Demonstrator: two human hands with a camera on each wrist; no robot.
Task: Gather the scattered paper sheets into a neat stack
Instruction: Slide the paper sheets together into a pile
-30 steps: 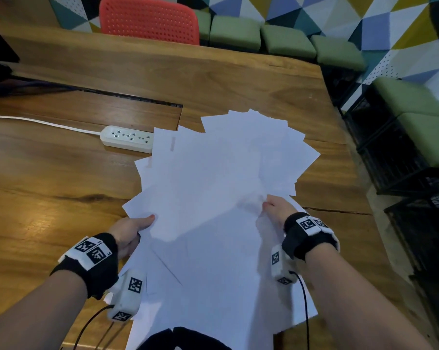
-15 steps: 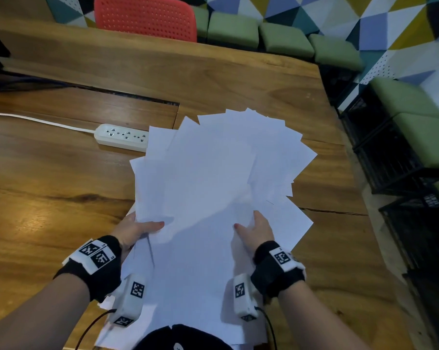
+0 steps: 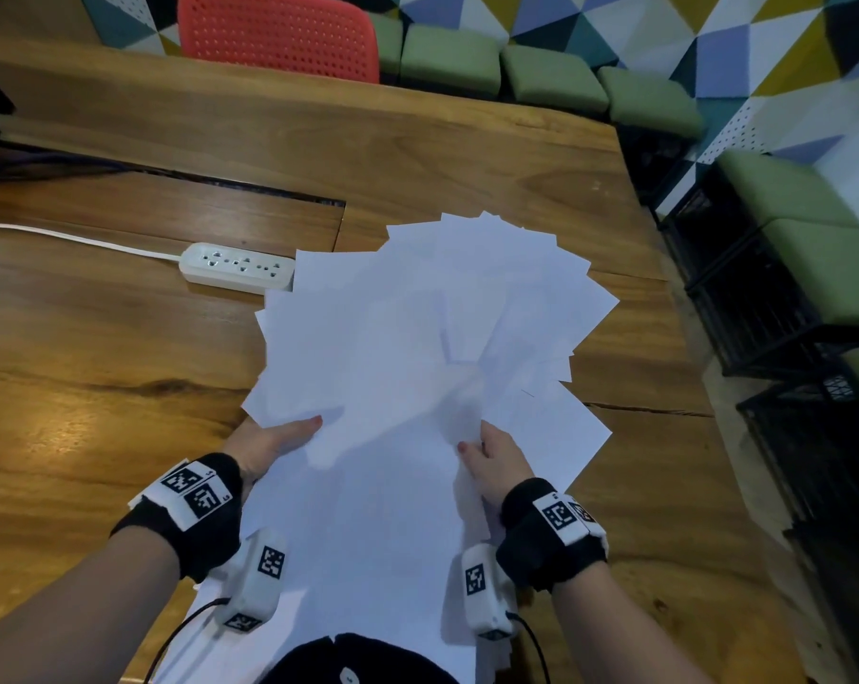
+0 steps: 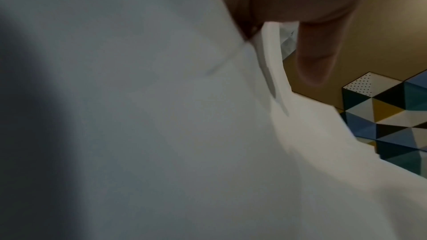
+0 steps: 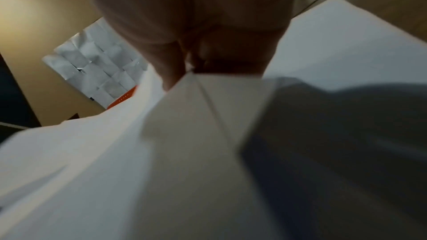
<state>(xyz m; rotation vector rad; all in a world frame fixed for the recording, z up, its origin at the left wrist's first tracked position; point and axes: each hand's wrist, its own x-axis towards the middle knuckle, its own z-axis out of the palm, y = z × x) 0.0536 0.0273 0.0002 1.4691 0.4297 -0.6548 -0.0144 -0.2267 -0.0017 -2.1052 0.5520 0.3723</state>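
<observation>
On the wooden table (image 3: 121, 338), near its front edge, the paper sheets (image 3: 417, 338) lie as one fanned, overlapping pile, corners splayed toward the far side and right. I read the left hand (image 3: 269, 444) as gripping the pile's left edge, thumb lying on top and fingers hidden beneath; the left wrist view shows a finger (image 4: 323, 57) under the sheets. The right hand (image 3: 496, 461) pinches the right side, thumb on top, likely so both edges can be squeezed inward. A power strip (image 3: 237, 266) sits just beside the pile's far-left corner; a sheet edge seems to touch it. Squaring is my guess at the remaining work.
</observation>
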